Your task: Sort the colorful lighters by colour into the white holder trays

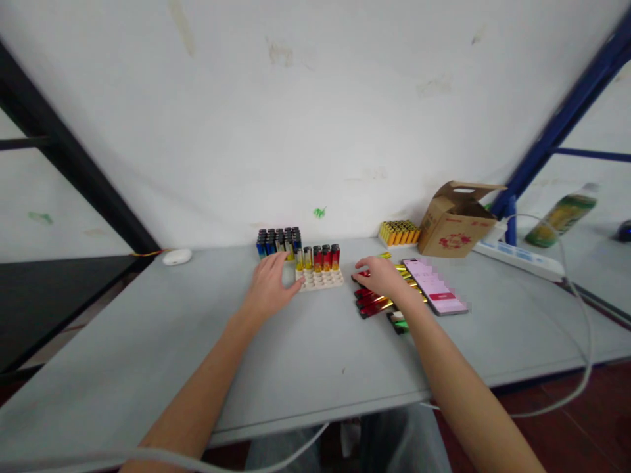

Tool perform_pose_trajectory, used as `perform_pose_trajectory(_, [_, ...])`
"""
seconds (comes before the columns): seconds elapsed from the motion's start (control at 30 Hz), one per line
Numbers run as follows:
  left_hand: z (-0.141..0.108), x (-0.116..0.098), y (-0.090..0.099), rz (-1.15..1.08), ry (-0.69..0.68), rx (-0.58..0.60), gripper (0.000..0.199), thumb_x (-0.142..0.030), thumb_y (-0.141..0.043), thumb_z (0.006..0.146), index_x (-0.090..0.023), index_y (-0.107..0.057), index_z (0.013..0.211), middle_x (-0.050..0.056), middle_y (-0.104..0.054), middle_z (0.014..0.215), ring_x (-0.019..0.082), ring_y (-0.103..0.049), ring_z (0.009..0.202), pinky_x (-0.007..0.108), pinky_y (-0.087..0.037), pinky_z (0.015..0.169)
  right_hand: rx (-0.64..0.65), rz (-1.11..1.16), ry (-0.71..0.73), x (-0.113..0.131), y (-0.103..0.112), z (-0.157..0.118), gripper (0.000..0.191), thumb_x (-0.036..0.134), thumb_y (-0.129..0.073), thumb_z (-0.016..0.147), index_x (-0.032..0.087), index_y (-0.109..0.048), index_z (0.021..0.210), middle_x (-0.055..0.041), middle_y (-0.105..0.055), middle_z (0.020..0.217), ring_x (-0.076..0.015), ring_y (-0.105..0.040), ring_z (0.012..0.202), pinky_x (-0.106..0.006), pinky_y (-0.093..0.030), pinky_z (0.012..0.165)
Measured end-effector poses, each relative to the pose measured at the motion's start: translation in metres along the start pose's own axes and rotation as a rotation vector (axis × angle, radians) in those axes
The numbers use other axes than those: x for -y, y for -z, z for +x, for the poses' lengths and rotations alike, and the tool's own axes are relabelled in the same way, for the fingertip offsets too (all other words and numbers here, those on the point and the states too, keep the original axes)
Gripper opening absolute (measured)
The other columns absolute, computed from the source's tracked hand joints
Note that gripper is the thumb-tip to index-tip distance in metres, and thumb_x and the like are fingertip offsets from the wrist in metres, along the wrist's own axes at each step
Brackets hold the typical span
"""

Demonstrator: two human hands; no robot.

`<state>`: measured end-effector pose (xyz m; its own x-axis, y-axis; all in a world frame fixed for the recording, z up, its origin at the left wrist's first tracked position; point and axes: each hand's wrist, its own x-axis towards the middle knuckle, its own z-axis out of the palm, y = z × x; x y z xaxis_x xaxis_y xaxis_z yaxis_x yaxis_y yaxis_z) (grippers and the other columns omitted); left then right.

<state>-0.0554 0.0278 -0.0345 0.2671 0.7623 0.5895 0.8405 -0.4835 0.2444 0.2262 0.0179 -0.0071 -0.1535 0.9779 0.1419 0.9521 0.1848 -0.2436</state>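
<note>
A white tray (323, 281) with rows of round holes sits mid-table. Yellow and red lighters (326, 257) stand upright along its back row, while the front holes show bare. My left hand (270, 286) is beside the tray's left end, thumb and fingers apart, with the thumb at the tray's edge. Over to the right, my right hand (383, 277) bends over a spread of red-and-gold lighters (371, 307) lying flat. Its fingertips close round the dark end of one red lighter, partly hidden by the hand. Green lighters (398, 322) lie under the right wrist.
Behind the tray stands a block of dark-topped lighters (279, 242). A tray of yellow lighters (399, 233) is by the wall, beside an opened cardboard box (456, 223). A phone (434, 287), a power strip (520, 261) and a white case (177, 257) also lie on the table.
</note>
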Motion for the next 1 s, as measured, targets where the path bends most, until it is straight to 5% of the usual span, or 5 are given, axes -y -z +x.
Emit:
perform_pose_trajectory(0.33, [-0.003, 0.0, -0.005, 0.078, -0.018, 0.224, 0.039, -0.043, -0.065, 0.078, -0.018, -0.068, 0.107, 0.016, -0.069, 0.114, 0.034, -0.058, 0.117, 0.048, -0.043, 0.101, 0.076, 0.03, 0.007, -0.012, -0.004, 0.005, 0.03, 0.015, -0.053, 0.083, 0.017, -0.074, 0.105, -0.0115, -0.073, 0.107, -0.026, -0.067, 0.1, -0.033, -0.048, 0.089])
perform_pose_trajectory(0.6, [-0.005, -0.006, -0.008, 0.046, 0.003, 0.239, 0.025, -0.04, -0.064, 0.079, -0.023, -0.073, 0.094, 0.011, -0.073, 0.102, 0.031, -0.062, 0.111, 0.044, -0.045, 0.099, 0.088, 0.073, 0.032, -0.009, -0.009, 0.009, 0.034, 0.01, -0.053, 0.081, 0.02, -0.074, 0.106, -0.0081, -0.075, 0.102, -0.0217, -0.068, 0.092, -0.028, -0.049, 0.083])
perform_pose_trajectory(0.77, [-0.005, -0.005, -0.01, 0.015, 0.003, 0.221, 0.024, -0.039, -0.064, 0.078, -0.022, -0.073, 0.092, 0.011, -0.073, 0.101, 0.032, -0.062, 0.108, 0.044, -0.046, 0.096, 0.028, 0.071, 0.069, -0.01, -0.015, 0.013, 0.041, 0.008, -0.055, 0.079, 0.015, -0.069, 0.117, -0.0117, -0.07, 0.113, -0.0232, -0.065, 0.103, -0.031, -0.046, 0.094])
perform_pose_trajectory(1.0, [-0.004, -0.008, -0.008, 0.038, -0.023, 0.254, 0.023, -0.035, -0.062, 0.081, -0.019, -0.072, 0.094, 0.012, -0.072, 0.101, 0.03, -0.063, 0.104, 0.041, -0.046, 0.094, -0.009, 0.189, 0.229, -0.013, -0.014, 0.013, 0.029, 0.008, -0.055, 0.08, 0.016, -0.074, 0.1, -0.0101, -0.069, 0.102, -0.02, -0.064, 0.093, -0.032, -0.047, 0.093])
